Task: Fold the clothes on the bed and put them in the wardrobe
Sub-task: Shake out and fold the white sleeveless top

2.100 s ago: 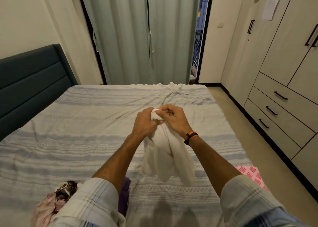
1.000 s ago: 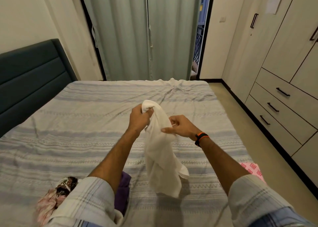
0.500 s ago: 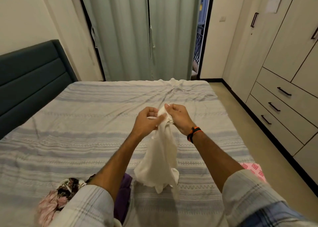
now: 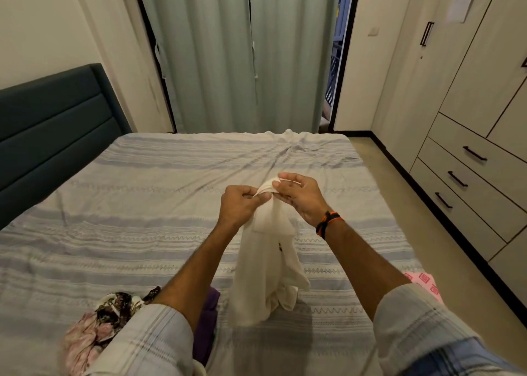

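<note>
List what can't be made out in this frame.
- Purple garment, head view: mostly hidden behind the left forearm.
- Pink patterned cloth: covered by the right arm.
- White garment, pinched by left hand and right hand: bunched, type unclear.
- Wardrobe: shut, cut off.

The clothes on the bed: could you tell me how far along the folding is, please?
Nothing looks folded or stored. In hand: both the left hand and right hand pinch the hanging white garment. Left: floral clothes, purple garment, pink cloth, closed wardrobe.
</note>
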